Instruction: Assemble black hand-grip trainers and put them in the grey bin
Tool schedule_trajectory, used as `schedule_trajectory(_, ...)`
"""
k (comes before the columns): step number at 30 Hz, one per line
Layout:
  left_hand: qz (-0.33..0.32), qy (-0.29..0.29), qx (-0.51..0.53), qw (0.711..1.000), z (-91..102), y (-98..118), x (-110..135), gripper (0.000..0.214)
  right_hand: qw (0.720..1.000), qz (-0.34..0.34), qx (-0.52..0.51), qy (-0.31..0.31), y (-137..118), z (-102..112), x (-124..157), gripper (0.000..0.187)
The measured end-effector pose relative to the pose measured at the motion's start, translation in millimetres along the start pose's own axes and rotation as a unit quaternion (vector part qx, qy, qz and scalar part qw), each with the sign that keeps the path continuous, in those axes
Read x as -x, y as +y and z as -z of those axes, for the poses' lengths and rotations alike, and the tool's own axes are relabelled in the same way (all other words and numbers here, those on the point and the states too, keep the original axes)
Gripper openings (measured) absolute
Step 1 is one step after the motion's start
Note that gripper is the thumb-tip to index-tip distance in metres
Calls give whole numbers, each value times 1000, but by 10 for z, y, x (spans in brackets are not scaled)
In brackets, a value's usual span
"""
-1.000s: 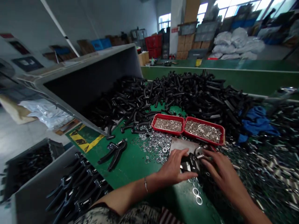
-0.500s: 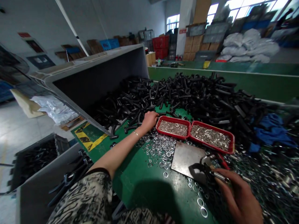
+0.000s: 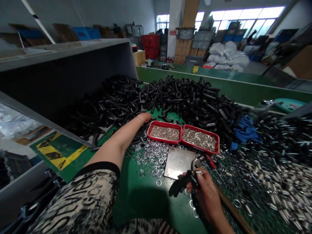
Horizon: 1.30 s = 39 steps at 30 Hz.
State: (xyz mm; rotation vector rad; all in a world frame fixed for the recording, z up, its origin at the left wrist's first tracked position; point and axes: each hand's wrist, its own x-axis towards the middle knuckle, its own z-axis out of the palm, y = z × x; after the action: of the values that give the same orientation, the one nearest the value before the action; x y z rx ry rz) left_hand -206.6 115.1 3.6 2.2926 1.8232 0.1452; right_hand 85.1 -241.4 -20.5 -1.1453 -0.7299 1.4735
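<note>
Here's the left hand (image 3: 145, 117), nearest the heap of black handles (image 3: 168, 94) just beyond, its grip impossible to tell, while the right hand (image 3: 206, 186) clutches a black tool (image 3: 179, 187) jutting leftward!

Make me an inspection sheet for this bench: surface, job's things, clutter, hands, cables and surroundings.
Surface: green bench top, strewn with metal washers.
Job's things: black part in hand, near a metal plate; heap of black parts behind.
Clutter: blue cloth among loose parts on the right.
Hands: right hand grips the black part; left hand at the heap's near edge, grasp unclear.
Cables: nothing seen.
Surroundings: grey crate on the left; white sacks in the background.
</note>
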Motion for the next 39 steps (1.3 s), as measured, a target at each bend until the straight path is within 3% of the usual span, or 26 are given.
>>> schedule_trajectory(5,30,59,-18,998,109,67,262,25,996,-53,-70,14,11,153,80,32)
schedule_trajectory(8,17,190,93,977,295,152,515,33,990,-100,-97,-9,36,262,218,33)
schedule_trajectory(10,-21,239,273,932,407,266,811,36,984,-134,-117,-20,86,308,305,32)
schedule_trajectory(11,-44,222,370,901,437,343,1002,40,981,-147,-126,-24,120,317,339,32)
schedule_trajectory(13,-89,117,519,842,417,527,1439,44,977,-160,-141,-26,193,307,375,29)
schedule_trajectory(15,-114,33,608,785,269,723,1875,40,975,-161,-148,-28,254,262,375,28)
schedule_trajectory(17,-121,-34,645,753,13,902,2234,41,976,-156,-149,-29,279,203,349,29)
schedule_trajectory(20,-112,-66,642,755,-422,1100,2600,29,981,-129,-138,-53,226,132,290,33)
schedule_trajectory(24,-135,-18,581,802,-745,1249,2911,22,991,-41,-123,-43,46,92,199,32)
schedule_trajectory(26,-148,-42,547,823,-766,1308,3014,39,992,-23,-118,-25,-31,69,161,32)
schedule_trajectory(27,-158,-82,544,820,-755,1339,3045,50,993,-25,-109,-29,-59,56,144,33)
schedule_trajectory(29,-166,-178,572,783,-721,1406,3063,59,994,-36,-80,-58,-100,40,102,36)
schedule_trajectory(31,-135,-224,629,733,-696,1478,3022,47,996,-28,-53,-73,-140,57,36,38)
schedule_trajectory(34,-26,-166,706,688,-687,1587,2874,39,1000,22,2,-18,-215,153,-116,40)
schedule_trajectory(36,18,-140,726,673,-693,1667,2745,41,992,55,109,22,-266,219,-221,40)
schedule_trajectory(39,20,-148,709,689,-722,1796,2567,40,934,125,332,39,-322,231,-323,38)
